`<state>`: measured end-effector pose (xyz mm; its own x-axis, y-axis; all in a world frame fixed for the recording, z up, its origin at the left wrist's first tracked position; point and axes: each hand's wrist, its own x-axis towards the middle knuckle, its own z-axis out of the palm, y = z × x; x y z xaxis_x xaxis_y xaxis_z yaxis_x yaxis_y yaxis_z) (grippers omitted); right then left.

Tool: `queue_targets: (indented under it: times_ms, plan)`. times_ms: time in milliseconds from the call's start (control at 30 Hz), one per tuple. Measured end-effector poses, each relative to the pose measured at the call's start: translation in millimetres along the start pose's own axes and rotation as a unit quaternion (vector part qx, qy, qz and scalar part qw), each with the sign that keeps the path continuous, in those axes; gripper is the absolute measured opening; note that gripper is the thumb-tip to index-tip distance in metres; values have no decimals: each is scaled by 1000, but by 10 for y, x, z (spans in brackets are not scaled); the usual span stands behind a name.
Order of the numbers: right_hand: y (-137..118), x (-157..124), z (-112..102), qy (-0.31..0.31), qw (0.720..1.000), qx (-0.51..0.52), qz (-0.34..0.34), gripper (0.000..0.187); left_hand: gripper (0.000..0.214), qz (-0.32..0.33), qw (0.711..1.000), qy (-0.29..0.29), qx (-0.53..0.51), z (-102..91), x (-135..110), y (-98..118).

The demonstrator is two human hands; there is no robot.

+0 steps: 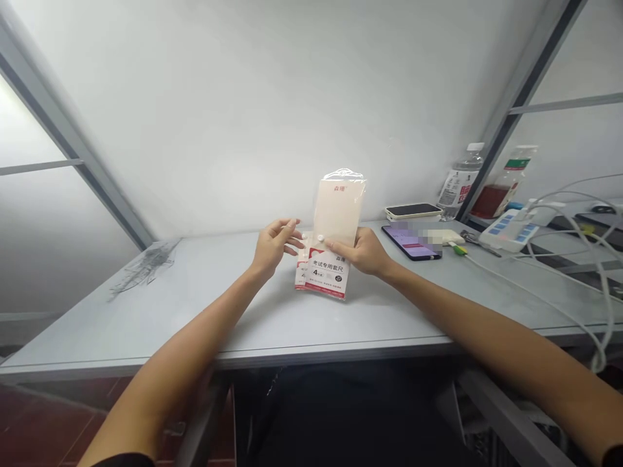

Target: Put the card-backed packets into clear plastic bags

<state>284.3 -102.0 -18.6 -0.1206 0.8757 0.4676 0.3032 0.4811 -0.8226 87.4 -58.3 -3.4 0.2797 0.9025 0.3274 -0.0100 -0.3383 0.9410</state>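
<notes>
Above the middle of the desk, my right hand [367, 253] grips a ruler-set packet [335, 220] by its right edge, thumb across the front. The packet is a clear sleeve with a cream card, a white snap button and a red-and-white printed label, held upright and slightly tilted. A second, similar packet [300, 275] shows partly behind it on the left; most of it is hidden, and I cannot tell how it is held. My left hand [277, 245] is open beside the packets' left edge, fingers curved and apart, fingertips close to the rear packet.
On the desk [233, 324], a clear, dark-streaked pile [146, 266] lies at the left. To the right are a lit phone [411, 243], another phone [413, 210], a bottle [460, 181], a bottle of red liquid [503, 185], a power strip [511, 227] and loose white cables [535, 305].
</notes>
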Motion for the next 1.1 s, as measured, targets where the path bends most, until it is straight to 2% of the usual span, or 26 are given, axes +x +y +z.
queue_targets:
  times_ms: [400,667,733,800,900,967,1100]
  plan:
    - [5,25,11,-27,999,37,-3,32,38,-32,991,-129,0,42,-18,-81]
    - [-10,32,11,-46,998,42,-2,31,35,-21,987,-159,14,43,-27,-94]
    - [-2,35,15,-50,998,38,1,31,38,-21,988,-150,18,45,-37,-89]
    - [9,43,19,-51,998,32,5,32,49,-2,993,-113,39,49,-57,-81]
    - [28,55,26,-65,997,31,11,33,72,74,990,-51,107,56,-97,-69]
    - [39,59,32,-79,996,36,18,34,69,117,983,-29,141,60,-114,-68]
    - [66,61,43,-92,993,69,34,35,49,145,977,4,158,53,-102,-91]
